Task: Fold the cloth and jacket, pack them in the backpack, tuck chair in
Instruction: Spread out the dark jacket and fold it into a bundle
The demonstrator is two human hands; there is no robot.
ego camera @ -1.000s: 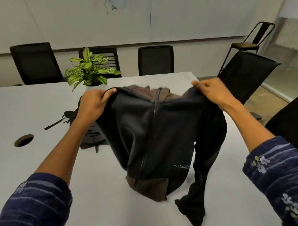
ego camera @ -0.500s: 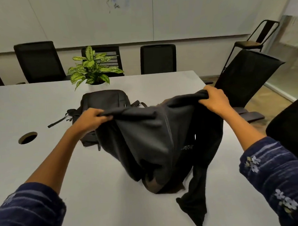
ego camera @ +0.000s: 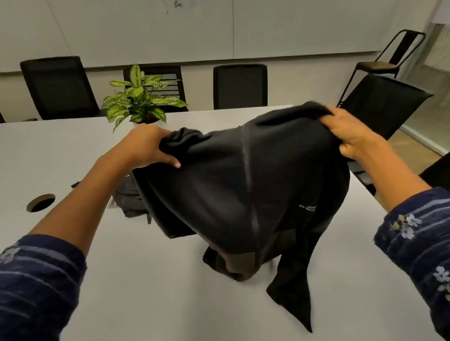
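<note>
Above the white worktop (ego camera: 63,156) we hold the jacket (ego camera: 245,190) spread between our two hands. Our left hand (ego camera: 146,145) has its fingers curled round a bunched corner of the dark cloth, and our right hand (ego camera: 351,136) pinches the opposite edge, lifted a little higher. The body of the jacket hangs between them with its zip line running down the middle; its lower hem is crumpled on the worktop and one sleeve (ego camera: 293,293) trails toward us. Behind the jacket, mostly hidden by it, lies the backpack (ego camera: 128,200), near the potted plant (ego camera: 141,99).

We judge that we are in the jacket-folding step, with nothing yet folded flat and nothing packed. Whether the other cloth is handled already we cannot tell, since we do not see it. The next move calls for laying the jacket flat on the worktop, front down or up, with the sleeves straightened, so that it can be folded small enough for the backpack. The angled chair (ego camera: 386,104) on our right waits to be tucked in.
</note>
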